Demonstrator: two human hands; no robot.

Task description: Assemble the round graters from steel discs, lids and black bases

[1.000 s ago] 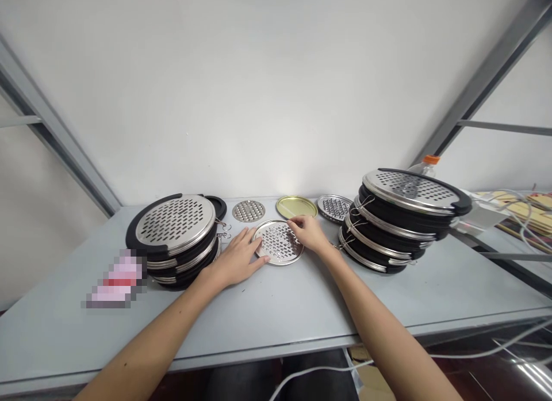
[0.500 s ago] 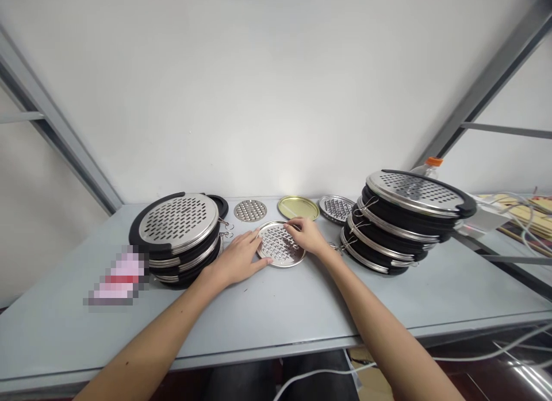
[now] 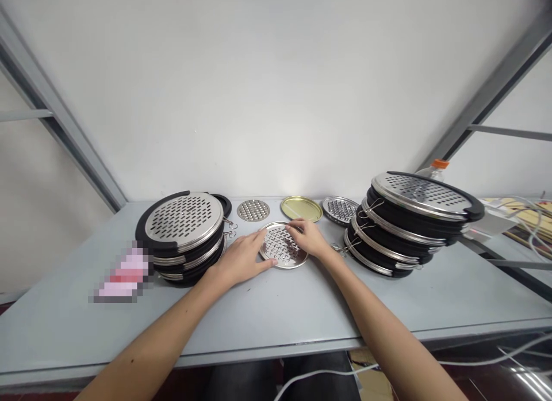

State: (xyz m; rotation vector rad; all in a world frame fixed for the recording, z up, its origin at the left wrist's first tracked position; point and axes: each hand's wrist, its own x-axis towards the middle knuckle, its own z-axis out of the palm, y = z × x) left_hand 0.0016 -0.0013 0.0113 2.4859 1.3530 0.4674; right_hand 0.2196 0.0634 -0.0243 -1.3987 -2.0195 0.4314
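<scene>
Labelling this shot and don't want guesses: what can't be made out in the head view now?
All in the head view:
- Metal disc: underside, turned toward the table.
- Right hand: some fingertips, hidden by the hand itself.
- Bottle: lower part, behind the right stack.
- Black round piece: partly behind the left stack.
- Pink item: pixelated, can't tell what.
- White cable: cut by the bottom edge.

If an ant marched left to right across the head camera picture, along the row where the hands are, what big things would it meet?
Left stack of round graters → left hand → round holey metal plate → right hand → right stack of round graters.
</scene>
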